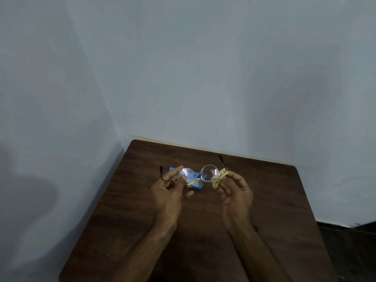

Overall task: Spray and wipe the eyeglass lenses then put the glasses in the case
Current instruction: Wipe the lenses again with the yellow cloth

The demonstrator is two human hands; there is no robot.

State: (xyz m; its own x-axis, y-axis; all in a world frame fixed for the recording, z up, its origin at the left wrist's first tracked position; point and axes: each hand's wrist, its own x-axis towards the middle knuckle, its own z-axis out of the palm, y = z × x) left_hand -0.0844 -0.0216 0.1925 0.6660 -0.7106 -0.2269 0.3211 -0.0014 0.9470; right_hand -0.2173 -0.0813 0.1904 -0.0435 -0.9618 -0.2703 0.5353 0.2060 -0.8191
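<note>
Round wire-rimmed eyeglasses (209, 173) with their temples unfolded are held up above a dark wooden table (203, 231). My left hand (171, 192) pinches the left lens and its hinge end between thumb and fingers. My right hand (236, 192) pinches a small yellow cloth (216, 181) against the outer edge of the right lens. Behind and below the glasses lies a blue case (197, 185), partly hidden by the lenses and my left hand. No spray bottle is in view.
The table stands in a corner, with pale walls (203, 78) at its far and left edges. A dark floor (350, 251) shows beyond its right edge.
</note>
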